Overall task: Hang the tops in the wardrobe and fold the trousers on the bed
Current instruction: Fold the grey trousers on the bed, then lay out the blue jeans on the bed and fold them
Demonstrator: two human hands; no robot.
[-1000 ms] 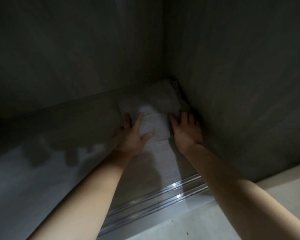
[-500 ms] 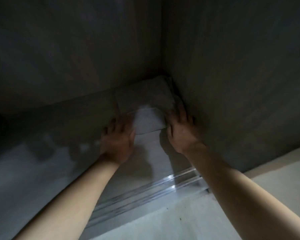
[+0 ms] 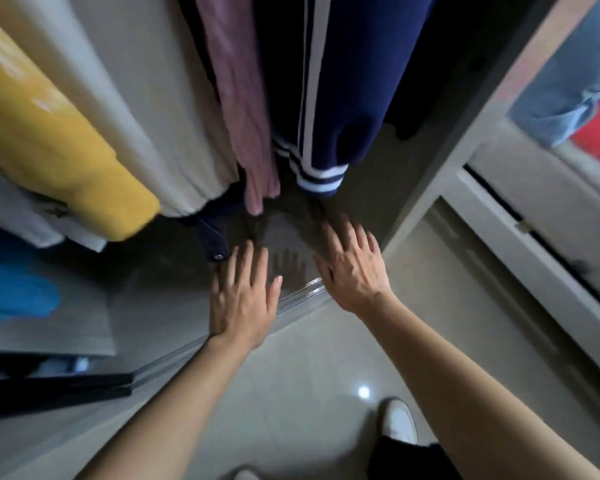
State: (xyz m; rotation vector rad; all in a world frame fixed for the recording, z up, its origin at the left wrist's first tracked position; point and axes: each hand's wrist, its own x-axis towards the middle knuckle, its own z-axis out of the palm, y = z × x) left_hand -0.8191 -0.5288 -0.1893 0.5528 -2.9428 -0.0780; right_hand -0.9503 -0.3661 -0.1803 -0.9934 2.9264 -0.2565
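Above your hands (image 3: 284,289), tops (image 3: 243,98) hang lengthwise, hems down: yellow, cream, pink, striped navy; your fingers (image 3: 253,268) are spread, empty.

One head cam only, wide-angle, looking steeply down and fwd into the wardrobe (image 3: 440,188) from close range. Hanging tops fill the upper frame, tiled floor (image 3: 312,382) the bottom, bed edge (image 3: 534,216) at right. No 2nd view to overlap.

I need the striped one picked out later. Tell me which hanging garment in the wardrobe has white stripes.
The navy garment, hanging right of the pink one. It alone has white stripes down its length and around its hem; the yellow and cream ones are plain.
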